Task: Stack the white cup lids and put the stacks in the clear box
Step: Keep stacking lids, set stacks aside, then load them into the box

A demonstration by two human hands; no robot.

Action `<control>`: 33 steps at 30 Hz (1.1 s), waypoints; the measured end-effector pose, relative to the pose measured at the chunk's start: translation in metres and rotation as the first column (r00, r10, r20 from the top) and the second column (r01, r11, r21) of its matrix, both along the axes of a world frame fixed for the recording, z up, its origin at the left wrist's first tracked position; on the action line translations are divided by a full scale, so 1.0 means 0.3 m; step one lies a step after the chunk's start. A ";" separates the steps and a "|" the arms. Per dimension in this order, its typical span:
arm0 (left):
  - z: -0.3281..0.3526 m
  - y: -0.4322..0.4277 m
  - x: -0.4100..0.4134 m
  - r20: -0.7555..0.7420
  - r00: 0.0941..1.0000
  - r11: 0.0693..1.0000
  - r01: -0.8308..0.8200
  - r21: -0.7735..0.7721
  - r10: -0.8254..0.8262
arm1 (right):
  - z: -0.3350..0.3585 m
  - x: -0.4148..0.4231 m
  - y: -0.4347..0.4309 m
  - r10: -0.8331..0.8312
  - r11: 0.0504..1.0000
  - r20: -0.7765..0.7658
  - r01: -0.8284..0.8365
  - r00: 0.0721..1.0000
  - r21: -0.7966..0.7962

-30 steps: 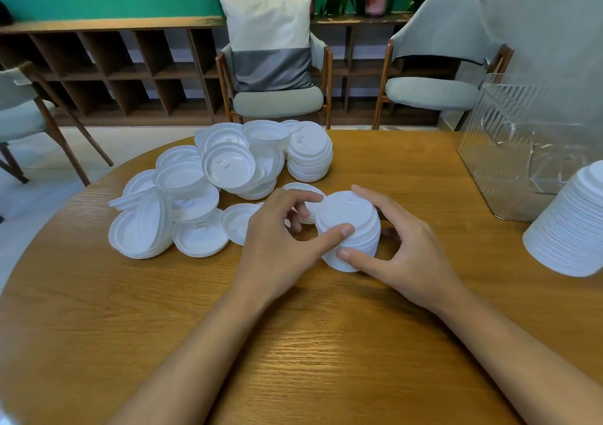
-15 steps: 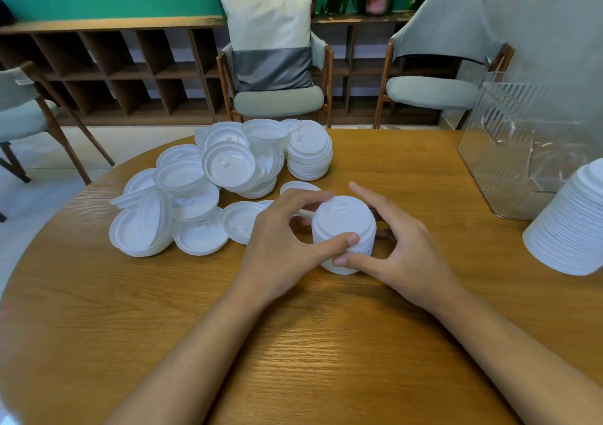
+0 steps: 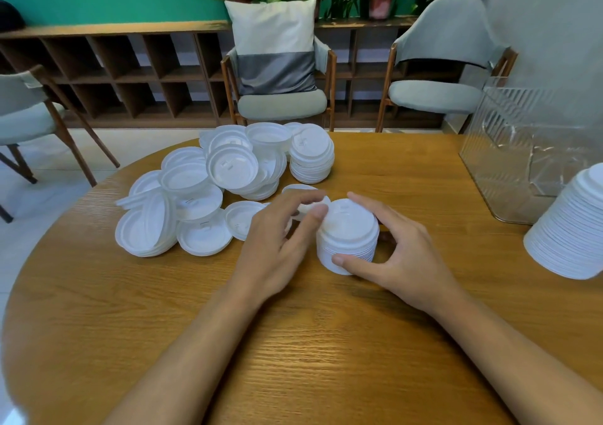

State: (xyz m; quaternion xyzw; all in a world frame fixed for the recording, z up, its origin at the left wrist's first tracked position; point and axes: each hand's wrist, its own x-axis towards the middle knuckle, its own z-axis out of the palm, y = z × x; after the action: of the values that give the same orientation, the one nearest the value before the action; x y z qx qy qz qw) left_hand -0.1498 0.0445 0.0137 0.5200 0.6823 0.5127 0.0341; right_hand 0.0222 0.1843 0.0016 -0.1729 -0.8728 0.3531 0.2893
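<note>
R hand (image 3: 401, 255) grips short lid stack (image 3: 347, 232) on wood table (image 3: 293, 343); L hand (image 3: 280, 238) alongside, fingers slack.

Short lid stack stands upright near table centre. R thumb is on its lower front, R index curves round the back, and the other R fingers are hidden behind it. L hand is blurred: fingers loosely extended and holding nothing, thumb tip at the stack's upper L edge, contact can't be told. Loose lids (image 3: 202, 196) lie in a messy heap to the L, some upside down, some on edge. A 2nd neat stack (image 3: 311, 158) stands at the heap's far R end. Clear box (image 3: 522, 150) sits at the table's R side, well apart from the gripped stack. A tall lid stack (image 3: 571, 228) is tilted at the R edge of view, just in front of the box.
</note>
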 end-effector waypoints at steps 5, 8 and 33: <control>-0.045 0.012 -0.053 -0.388 0.914 0.987 -0.153 -0.055 0.121 | -0.004 0.007 0.025 -0.074 0.997 0.004 0.074 0.997 0.014; -0.055 0.022 -0.066 -0.477 0.873 0.979 -0.175 -0.108 0.104 | -0.010 0.007 0.029 -0.079 0.997 0.010 0.079 0.997 0.010; -0.025 0.017 -0.054 -0.352 0.909 0.969 -0.247 -0.027 0.222 | -0.003 0.008 0.024 -0.098 0.995 0.047 0.097 0.994 0.008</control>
State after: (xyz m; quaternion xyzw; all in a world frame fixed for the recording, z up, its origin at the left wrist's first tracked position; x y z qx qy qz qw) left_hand -0.1661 0.0496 0.0063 0.5149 0.7529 0.3890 -0.1297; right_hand 0.0247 0.1916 0.0006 -0.2229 -0.8710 0.3317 0.2858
